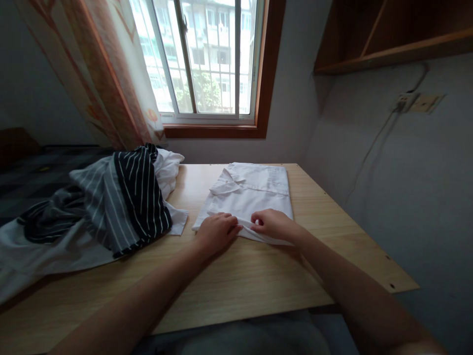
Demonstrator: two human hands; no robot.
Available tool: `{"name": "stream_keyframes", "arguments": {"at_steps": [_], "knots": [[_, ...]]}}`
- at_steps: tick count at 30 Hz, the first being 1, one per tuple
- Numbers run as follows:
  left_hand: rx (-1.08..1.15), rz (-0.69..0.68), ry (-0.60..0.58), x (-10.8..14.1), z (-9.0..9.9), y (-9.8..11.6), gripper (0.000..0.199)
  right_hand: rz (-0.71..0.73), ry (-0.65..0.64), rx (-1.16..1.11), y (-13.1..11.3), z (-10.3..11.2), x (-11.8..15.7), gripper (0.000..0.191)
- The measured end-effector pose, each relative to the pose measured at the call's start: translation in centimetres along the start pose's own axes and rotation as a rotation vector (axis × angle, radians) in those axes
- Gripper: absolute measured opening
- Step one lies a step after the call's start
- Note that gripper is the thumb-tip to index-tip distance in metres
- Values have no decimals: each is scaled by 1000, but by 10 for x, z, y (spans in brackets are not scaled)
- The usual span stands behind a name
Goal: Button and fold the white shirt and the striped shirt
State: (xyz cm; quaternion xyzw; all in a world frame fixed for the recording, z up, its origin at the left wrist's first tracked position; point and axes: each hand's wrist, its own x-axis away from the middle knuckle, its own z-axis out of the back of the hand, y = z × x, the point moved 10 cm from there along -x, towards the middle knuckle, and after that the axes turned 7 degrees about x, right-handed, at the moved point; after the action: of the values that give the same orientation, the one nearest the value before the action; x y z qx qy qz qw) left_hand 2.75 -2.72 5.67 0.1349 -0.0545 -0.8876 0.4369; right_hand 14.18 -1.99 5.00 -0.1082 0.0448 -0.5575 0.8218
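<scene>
The folded shirt of thin white cotton-like cloth (254,199) lies under and just beyond both hands, its pointed collar ahead of the left hand (218,230). Its body is flat, with faint creases; the near edge is lifted into a loose fold. The right hand (275,224) pinches that fold between thumb and fingers. The left rests curled fingers on the edge; whether they grip is unclear. Around both hands spreads a pale wooden table (236,286). Left of the left hand, a heaped black-and-grey cloth with white stripes (136,202) lies over crumpled white fabric (170,167). High to the right hand's right, a brown wooden wall shelf (391,49) has compartments too dark to read.
</scene>
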Motion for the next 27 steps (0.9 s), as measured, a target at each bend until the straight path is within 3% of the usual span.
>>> {"name": "stream_keyframes", "arguments": {"at_steps": [3, 8, 13, 18, 23, 27], "knots": [[-26, -9, 46, 3, 4, 3, 31, 1, 89, -78, 9, 4, 1, 18], [-96, -24, 123, -5, 5, 6, 31, 44, 354, -22, 17, 39, 16, 19], [-175, -73, 215, -9, 6, 5, 16, 54, 492, 3, 15, 60, 29, 21], [-20, -389, 61, 3, -15, 47, 13, 34, 511, -110, 22, 63, 30, 23], [163, -392, 31, 11, -20, 74, 18, -6, 457, -328, 40, 59, 25, 26], [74, -379, -20, 10, -30, 88, 23, -22, 394, -436, 50, 52, 21, 31]]}}
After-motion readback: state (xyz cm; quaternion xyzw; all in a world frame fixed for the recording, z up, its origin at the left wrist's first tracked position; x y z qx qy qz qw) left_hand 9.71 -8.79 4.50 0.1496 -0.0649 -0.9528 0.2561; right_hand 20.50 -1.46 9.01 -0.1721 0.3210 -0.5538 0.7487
